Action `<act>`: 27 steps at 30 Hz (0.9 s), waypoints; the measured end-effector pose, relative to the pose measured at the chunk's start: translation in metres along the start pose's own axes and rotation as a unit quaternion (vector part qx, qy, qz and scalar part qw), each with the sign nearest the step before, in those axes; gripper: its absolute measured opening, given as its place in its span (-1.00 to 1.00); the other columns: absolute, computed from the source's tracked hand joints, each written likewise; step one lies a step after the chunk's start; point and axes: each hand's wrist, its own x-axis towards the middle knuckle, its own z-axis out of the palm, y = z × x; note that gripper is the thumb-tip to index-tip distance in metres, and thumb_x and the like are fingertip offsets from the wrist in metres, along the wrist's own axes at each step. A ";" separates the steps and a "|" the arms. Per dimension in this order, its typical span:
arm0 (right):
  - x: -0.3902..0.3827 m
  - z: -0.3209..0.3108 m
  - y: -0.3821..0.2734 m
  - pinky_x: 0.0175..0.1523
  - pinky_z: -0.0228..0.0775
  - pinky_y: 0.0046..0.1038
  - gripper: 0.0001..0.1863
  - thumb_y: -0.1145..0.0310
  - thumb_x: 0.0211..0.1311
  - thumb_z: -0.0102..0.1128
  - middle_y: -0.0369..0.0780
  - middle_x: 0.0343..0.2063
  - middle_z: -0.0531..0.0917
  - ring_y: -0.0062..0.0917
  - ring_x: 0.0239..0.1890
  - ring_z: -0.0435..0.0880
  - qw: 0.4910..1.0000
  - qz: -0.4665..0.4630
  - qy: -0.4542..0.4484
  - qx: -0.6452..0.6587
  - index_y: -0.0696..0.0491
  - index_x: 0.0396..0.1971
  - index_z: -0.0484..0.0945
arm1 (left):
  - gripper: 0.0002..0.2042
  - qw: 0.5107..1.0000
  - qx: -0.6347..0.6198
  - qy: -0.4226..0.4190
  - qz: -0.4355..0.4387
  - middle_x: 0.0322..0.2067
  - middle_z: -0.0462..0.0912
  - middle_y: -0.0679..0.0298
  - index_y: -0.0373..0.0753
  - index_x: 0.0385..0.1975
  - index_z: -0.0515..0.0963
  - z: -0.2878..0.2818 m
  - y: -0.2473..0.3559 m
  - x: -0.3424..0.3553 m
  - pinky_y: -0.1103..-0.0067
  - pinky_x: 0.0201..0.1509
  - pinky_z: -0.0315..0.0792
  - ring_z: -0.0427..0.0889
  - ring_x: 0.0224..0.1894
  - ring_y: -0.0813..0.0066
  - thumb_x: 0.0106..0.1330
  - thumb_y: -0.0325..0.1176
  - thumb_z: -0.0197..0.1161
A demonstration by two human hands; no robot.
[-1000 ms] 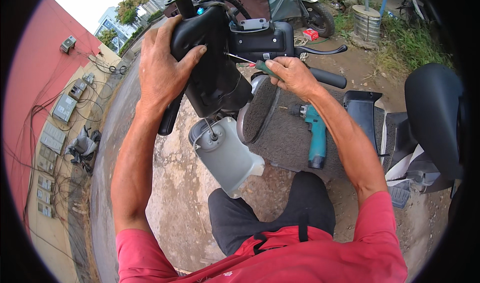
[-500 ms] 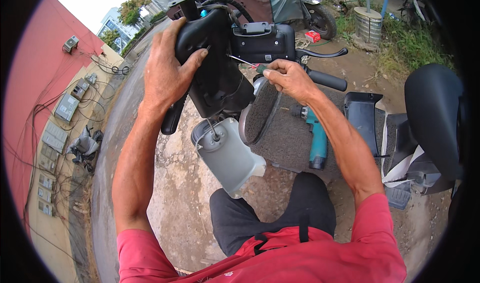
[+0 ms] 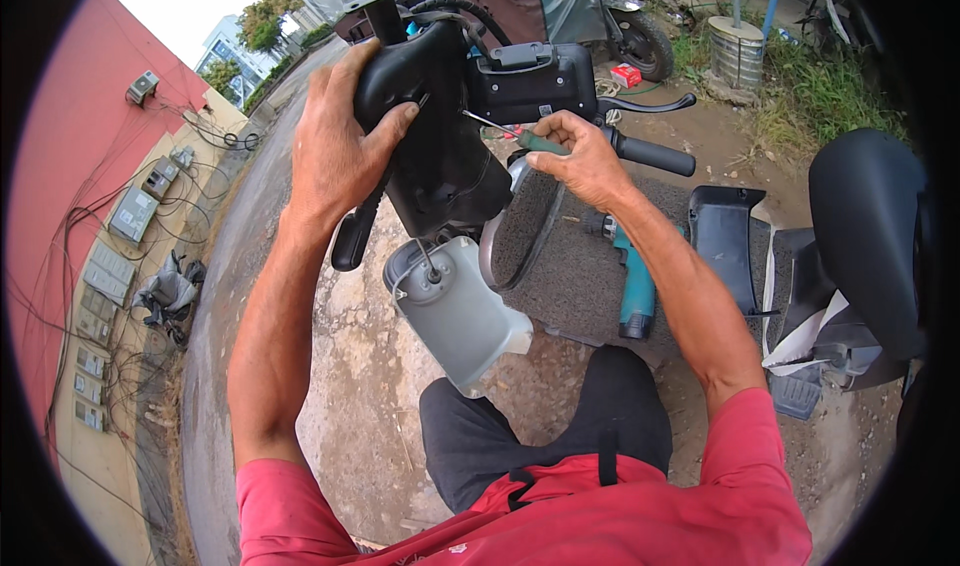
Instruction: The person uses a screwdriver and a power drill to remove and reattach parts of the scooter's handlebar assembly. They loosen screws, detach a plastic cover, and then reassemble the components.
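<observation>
In the frame's upper centre, the left hand (image 3: 338,151), thumb spread wide, is clasping a black scooter housing (image 3: 440,156); the right hand (image 3: 588,163), fingers curled, is pinching a green-handled screwdriver (image 3: 541,144) beside it

Over on the left a pink wall (image 3: 75,156) is looming, with grey meter boxes (image 3: 131,214) lining up below it and a crumpled grey bundle (image 3: 168,291) kinda slumping nearby. Up top, a leafy tree (image 3: 268,28) is poking up. Little red box (image 3: 626,76) is lying near a dark wheel (image 3: 645,48), and scruffy grass (image 3: 830,96) is growing beside a ribbed cylinder (image 3: 737,58).
</observation>
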 end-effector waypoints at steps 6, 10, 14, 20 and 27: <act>-0.007 0.006 -0.001 0.06 0.53 -0.49 -0.56 0.39 0.16 0.49 -0.24 -0.15 0.68 -0.60 -0.08 0.65 1.000 0.020 -0.015 0.002 0.20 0.00 0.56 | -0.37 1.000 0.017 0.018 -0.010 -0.06 0.62 0.04 -0.09 0.32 0.47 0.006 0.008 -0.019 0.24 0.05 0.57 0.69 0.01 0.06 0.20 -0.28 0.48; -0.009 0.009 -0.006 0.05 0.53 -0.45 -0.60 0.42 0.15 0.47 -0.21 -0.19 0.70 -0.59 -0.12 0.66 0.999 0.010 0.004 0.034 0.22 -0.04 0.58 | -0.39 0.999 0.003 0.044 -0.015 -0.07 0.69 0.02 -0.10 0.28 0.49 0.012 0.005 -0.019 0.21 0.01 0.55 0.71 -0.01 0.07 0.17 -0.32 0.50; -0.013 0.010 -0.013 0.06 0.53 -0.46 -0.62 0.45 0.16 0.45 -0.20 -0.19 0.72 -0.59 -0.12 0.67 0.999 0.019 0.015 0.031 0.23 -0.05 0.59 | -0.38 0.992 -0.095 0.005 -0.083 0.03 0.69 -0.04 -0.14 0.28 0.47 0.007 0.014 -0.016 0.25 0.06 0.59 0.75 -0.04 0.07 0.17 -0.36 0.49; -0.028 0.011 -0.014 0.04 0.54 -0.48 -0.63 0.47 0.17 0.44 -0.22 -0.18 0.72 -0.61 -0.13 0.67 0.999 0.033 0.013 0.034 0.23 -0.04 0.58 | -0.35 0.983 -0.140 -0.025 -0.119 0.08 0.69 0.02 -0.17 0.33 0.43 0.005 0.027 -0.022 0.36 0.17 0.61 0.75 0.03 0.15 0.20 -0.43 0.47; -0.031 0.020 -0.008 0.06 0.54 -0.45 -0.62 0.43 0.19 0.43 -0.20 -0.17 0.73 -0.60 -0.13 0.68 0.999 0.038 0.022 0.022 0.21 -0.02 0.58 | -0.32 0.973 -0.184 -0.004 -0.141 0.09 0.67 -0.06 -0.18 0.34 0.39 0.008 0.021 -0.028 0.33 0.19 0.58 0.73 0.08 0.09 0.17 -0.43 0.48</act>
